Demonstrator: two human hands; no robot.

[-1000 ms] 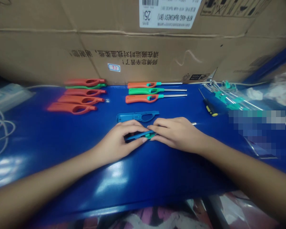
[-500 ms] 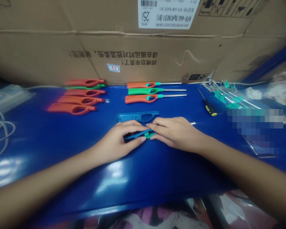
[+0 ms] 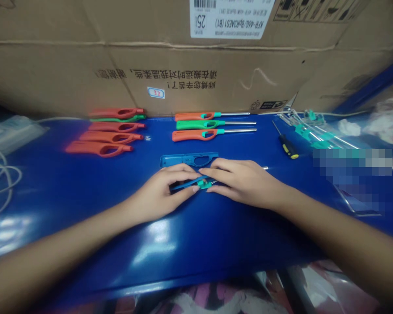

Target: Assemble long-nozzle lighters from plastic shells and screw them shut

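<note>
Both hands meet at the middle of the blue table (image 3: 85, 205) over a blue lighter handle half (image 3: 183, 185). My left hand (image 3: 163, 192) grips that half between thumb and fingers. My right hand (image 3: 242, 181) pinches a small teal trigger piece (image 3: 203, 184) at the half's right end, and a metal tube tip (image 3: 265, 168) pokes out behind that hand. A second blue handle half (image 3: 188, 160) lies flat just beyond the fingers.
Three assembled lighters (image 3: 212, 125) lie in a row at the back centre. Several orange handle halves (image 3: 108, 131) lie back left. A screwdriver (image 3: 286, 144) and a pile of metal tubes with teal parts (image 3: 314, 131) lie at right. Cardboard boxes (image 3: 183, 65) wall the back.
The hands have shifted slightly up the table, and the teal trigger piece shows more between the fingertips. Nothing else moved.
</note>
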